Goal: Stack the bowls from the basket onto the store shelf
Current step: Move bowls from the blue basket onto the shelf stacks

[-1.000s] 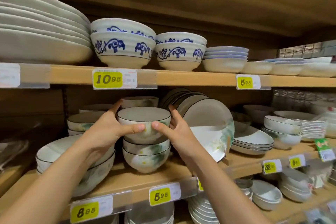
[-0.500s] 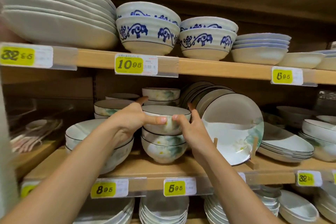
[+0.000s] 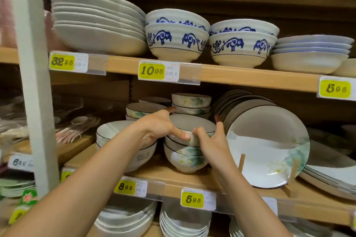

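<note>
Lowered bowl (image 3: 192,123) further; now seated on stack (image 3: 185,158) on middle shelf (image 3: 173,176), beside upright plate (image 3: 265,146). Clamped from both sides by left hand (image 3: 158,127) and right hand (image 3: 213,142), thumbs nearly touching in front.
</note>
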Motion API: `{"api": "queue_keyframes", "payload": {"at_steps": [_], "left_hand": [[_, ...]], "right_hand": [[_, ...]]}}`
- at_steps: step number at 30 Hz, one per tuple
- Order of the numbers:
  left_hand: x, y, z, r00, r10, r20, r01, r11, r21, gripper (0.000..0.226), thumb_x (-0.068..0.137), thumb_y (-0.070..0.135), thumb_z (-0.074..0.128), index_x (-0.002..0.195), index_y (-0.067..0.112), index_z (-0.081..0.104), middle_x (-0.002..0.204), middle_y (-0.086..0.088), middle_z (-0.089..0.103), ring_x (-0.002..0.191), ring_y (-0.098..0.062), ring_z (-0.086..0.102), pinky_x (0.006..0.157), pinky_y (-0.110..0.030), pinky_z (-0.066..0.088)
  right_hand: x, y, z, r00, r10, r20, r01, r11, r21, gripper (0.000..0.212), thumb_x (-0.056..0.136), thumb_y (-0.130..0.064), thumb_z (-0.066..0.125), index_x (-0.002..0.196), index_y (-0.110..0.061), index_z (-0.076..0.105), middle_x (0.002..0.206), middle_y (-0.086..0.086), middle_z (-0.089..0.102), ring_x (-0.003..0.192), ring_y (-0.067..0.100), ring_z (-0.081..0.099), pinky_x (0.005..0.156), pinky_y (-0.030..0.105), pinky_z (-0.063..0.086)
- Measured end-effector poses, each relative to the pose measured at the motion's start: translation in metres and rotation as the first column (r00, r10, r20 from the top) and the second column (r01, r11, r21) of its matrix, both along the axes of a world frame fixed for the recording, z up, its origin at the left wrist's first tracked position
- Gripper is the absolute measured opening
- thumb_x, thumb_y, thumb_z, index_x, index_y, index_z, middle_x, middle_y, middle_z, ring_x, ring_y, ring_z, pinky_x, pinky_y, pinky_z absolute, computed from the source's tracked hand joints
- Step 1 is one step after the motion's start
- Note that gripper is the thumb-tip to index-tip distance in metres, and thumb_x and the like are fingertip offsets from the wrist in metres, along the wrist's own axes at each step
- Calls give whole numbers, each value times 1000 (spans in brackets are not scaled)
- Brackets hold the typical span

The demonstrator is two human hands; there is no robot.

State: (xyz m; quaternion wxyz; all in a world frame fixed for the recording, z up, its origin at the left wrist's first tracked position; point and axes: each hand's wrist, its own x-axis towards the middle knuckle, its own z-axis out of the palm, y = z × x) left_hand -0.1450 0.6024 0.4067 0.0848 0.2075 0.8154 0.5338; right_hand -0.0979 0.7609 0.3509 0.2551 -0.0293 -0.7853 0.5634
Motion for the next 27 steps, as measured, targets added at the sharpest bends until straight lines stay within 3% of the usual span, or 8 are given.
{"api": "queue_keyframes", "payload": {"at_steps": [2, 6, 9, 11, 15, 21, 25, 27], "left_hand": [[10, 3, -1, 997, 48, -56, -52, 997, -59, 119, 52, 27, 93, 151, 19, 26, 148, -3, 42, 134, -21, 39, 112, -37, 34], [42, -4, 4, 975, 117, -190, -137, 986, -95, 107, 67, 26, 87, 152, 17, 23, 154, 2, 33, 137, -14, 34, 99, -23, 35], [90, -27, 4, 967, 115, -227, -73, 980, 184, 82, 78, 8, 77, 148, 15, 34, 150, -4, 40, 133, -7, 40, 98, -13, 37], [121, -48, -6, 958, 163, -236, -77, 938, 337, 64, 82, 0, 71, 141, 10, 45, 141, -10, 51, 128, -12, 49, 98, -13, 41], [162, -100, -49, 952, 256, -166, -149, 865, 479, 44, 86, -5, 65, 129, 4, 56, 126, -16, 63, 116, -20, 61, 99, -20, 47], [193, -196, -131, 889, 458, 25, -417, 785, 459, 28, 86, -6, 62, 110, 9, 65, 110, -7, 70, 98, -10, 66, 90, -17, 51], [214, -284, -179, 759, 633, 153, -635, 667, 391, 24, 87, -3, 62, 106, 10, 69, 103, -2, 74, 93, -6, 68, 83, -15, 52], [226, -330, -206, 681, 703, 203, -726, 612, 314, 21, 88, -1, 63, 103, 13, 69, 99, 2, 75, 91, -3, 68, 82, -15, 53]], "right_hand": [[2, -3, -1, 998, -50, -34, 52, 996, 77, 66, 85, -42, 61, 139, -27, 27, 124, -3, 34, 108, 12, 40, 87, 28, 35], [13, -18, 2, 978, -89, -186, 121, 978, 171, 84, 87, -44, 59, 153, -20, 14, 156, -1, 19, 142, 18, 24, 109, 31, 26], [31, -26, 4, 922, -60, -383, 155, 963, 222, 75, 86, -50, 51, 151, -22, 23, 158, 2, 21, 146, 15, 19, 115, 29, 20], [42, -31, 3, 871, -27, -490, 130, 975, 179, 64, 86, -49, 48, 145, -30, 33, 151, -8, 34, 139, 3, 29, 112, 18, 23], [61, -66, -20, 814, 136, -564, -109, 991, 81, 30, 90, -38, 47, 120, -39, 51, 123, -20, 57, 119, -4, 51, 104, 23, 41], [87, -168, -80, 860, 243, -448, -316, 944, -94, 23, 84, -30, 49, 98, -35, 67, 104, -14, 69, 103, 2, 61, 89, 10, 44], [92, -239, -125, 909, 357, -214, -397, 899, -185, 21, 84, -31, 51, 85, -32, 72, 93, -10, 72, 93, 5, 65, 85, 15, 49], [91, -277, -158, 892, 450, -47, -448, 864, -230, 24, 91, -17, 53, 81, -26, 73, 87, -6, 74, 84, 7, 68, 79, 18, 52]]}}
